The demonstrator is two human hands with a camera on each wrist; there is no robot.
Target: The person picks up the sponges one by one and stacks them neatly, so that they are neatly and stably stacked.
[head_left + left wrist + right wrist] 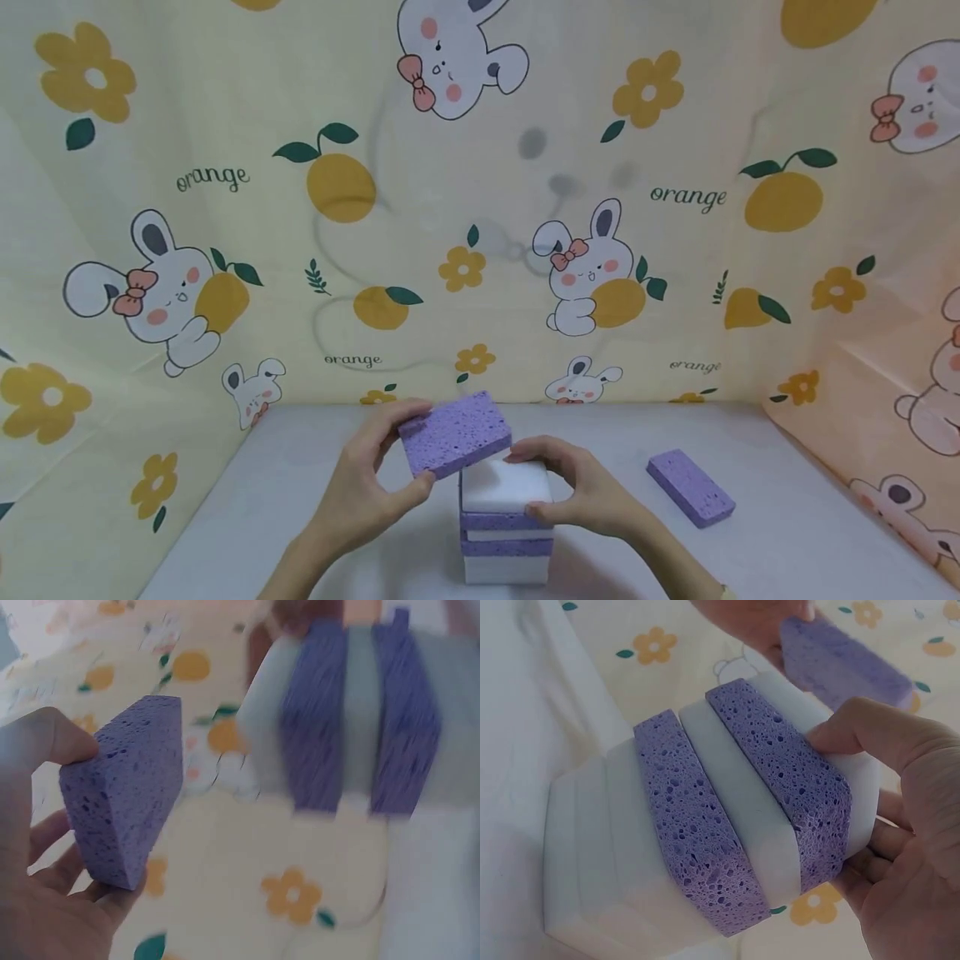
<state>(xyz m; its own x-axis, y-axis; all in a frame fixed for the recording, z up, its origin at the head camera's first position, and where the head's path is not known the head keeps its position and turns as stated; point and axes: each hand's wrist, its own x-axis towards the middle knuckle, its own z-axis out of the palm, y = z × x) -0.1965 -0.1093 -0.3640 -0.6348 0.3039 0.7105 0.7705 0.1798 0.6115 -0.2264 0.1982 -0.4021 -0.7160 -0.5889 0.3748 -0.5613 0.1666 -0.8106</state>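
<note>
My left hand [367, 483] pinches a purple sponge [457, 433] by its left end, between thumb and fingers, tilted in the air above and left of a stack. That stack is made of white sponge blocks [506, 486] and purple sponges [697, 825] laid flat in layers, with a white block on top. My right hand [588, 492] grips the top of the stack from the right side. In the right wrist view its thumb lies at the edge between the upper purple sponge [787, 772] and the top white block [866, 780], fingers around the far side.
Another purple sponge [690, 487] lies flat on the white table [322, 442] to the right of the stack. A cloth printed with rabbits and oranges [465, 167] hangs behind the table and along its sides.
</note>
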